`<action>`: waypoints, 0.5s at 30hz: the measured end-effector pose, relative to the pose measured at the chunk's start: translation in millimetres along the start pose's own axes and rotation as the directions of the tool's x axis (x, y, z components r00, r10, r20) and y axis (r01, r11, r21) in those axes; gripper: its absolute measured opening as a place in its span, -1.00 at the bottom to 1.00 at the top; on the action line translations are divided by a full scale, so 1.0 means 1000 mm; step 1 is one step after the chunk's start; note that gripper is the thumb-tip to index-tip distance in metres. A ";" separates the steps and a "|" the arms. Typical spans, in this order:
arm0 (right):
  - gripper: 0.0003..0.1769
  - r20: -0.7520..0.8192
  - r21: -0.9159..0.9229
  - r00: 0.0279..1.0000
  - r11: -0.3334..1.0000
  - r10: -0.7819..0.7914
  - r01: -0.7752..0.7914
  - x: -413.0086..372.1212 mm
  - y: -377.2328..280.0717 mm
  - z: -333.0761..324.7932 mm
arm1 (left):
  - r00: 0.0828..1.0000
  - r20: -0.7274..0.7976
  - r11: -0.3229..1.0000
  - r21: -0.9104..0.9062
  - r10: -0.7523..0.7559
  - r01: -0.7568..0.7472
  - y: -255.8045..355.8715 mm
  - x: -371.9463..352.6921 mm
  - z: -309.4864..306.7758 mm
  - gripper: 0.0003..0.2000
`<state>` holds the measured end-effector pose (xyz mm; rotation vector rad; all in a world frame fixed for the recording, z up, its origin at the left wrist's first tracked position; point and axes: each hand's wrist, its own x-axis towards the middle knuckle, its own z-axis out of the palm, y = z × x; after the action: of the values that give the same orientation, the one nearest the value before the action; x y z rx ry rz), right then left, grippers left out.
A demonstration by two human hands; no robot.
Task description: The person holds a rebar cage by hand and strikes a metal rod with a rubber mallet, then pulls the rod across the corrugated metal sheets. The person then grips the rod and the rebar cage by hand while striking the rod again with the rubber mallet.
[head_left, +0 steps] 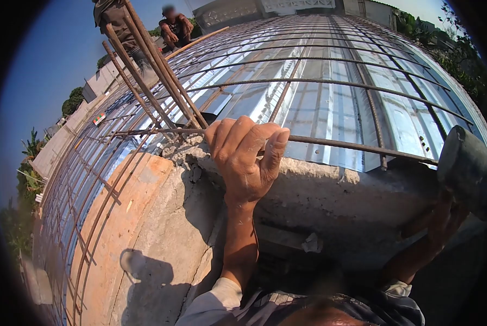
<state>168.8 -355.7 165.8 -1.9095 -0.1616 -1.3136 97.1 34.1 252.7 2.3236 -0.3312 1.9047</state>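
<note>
My left hand point(246, 155) is closed, fingers curled over a thin ribbed steel rebar rod point(357, 145) along the top of a rough concrete wall point(314, 169). The thumb presses on the right side of the grip. At the far right, in shadow, my right hand point(444, 220) is closed under a dark mallet point(463, 163) with a thick, rounded head. The mallet head overlaps the rod's right end in this view. Several upright rebars point(159, 65) rise from the broken concrete corner just left of my left hand.
A rebar grid point(330, 81) spreads over shiny corrugated metal sheets point(335, 117). A wooden board point(124, 201) lies along the left edge. Behind the upright rebars stands a person point(118, 27); another person point(175, 27) crouches farther back.
</note>
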 end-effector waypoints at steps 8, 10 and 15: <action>-0.65 0.004 -0.023 0.997 0.996 0.081 -0.080 -0.003 0.018 -0.009 | 1.000 -0.009 0.999 -0.039 0.015 -0.016 0.000 0.002 0.004 -0.72; -0.66 0.046 -0.065 0.995 0.993 -0.093 0.096 0.007 0.017 -0.002 | 0.999 -0.040 1.000 -0.027 -0.005 0.003 -0.001 0.002 -0.002 -0.72; -0.34 0.071 0.315 0.990 0.945 -0.119 0.091 0.027 -0.025 0.011 | 0.989 -0.138 0.998 -0.046 -0.050 0.044 0.002 0.000 -0.001 -0.72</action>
<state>176.4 -340.2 199.4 -1.7069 -0.4938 -1.1918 95.3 32.9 252.9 2.1386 -0.2961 2.0030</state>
